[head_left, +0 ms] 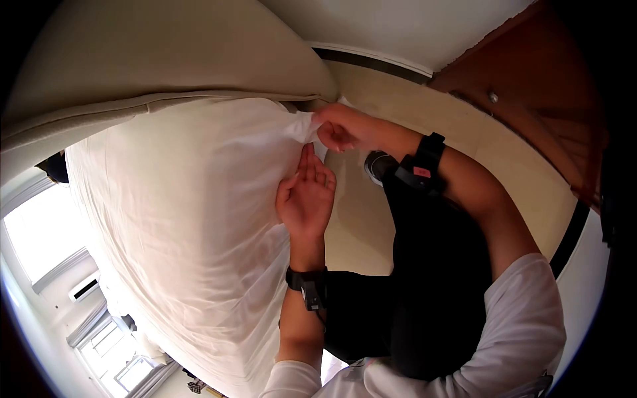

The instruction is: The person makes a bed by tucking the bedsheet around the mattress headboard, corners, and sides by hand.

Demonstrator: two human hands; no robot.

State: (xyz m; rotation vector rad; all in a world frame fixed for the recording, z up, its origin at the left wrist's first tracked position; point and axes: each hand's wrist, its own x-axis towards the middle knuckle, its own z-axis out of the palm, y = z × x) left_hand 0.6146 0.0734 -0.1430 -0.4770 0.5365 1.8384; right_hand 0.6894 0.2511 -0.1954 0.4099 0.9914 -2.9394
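A white bed sheet (192, 192) covers the mattress and hangs over its side. At the corner by the headboard, my right hand (344, 129) is closed on a bunched edge of the sheet and holds it out from the bed. Just below it, my left hand (308, 199) lies palm up against the hanging side of the sheet. Its fingers are stretched out and point toward the bunched part. The left fingertips are close to the sheet's edge, and whether they touch it is hard to make out.
A beige padded headboard (172, 46) rises along the bed's top end. Beige floor (361, 232) runs beside the bed, with my shoe (378, 166) on it. A brown wooden door or cabinet (531, 86) stands to the right. Windows (50, 225) are at the far left.
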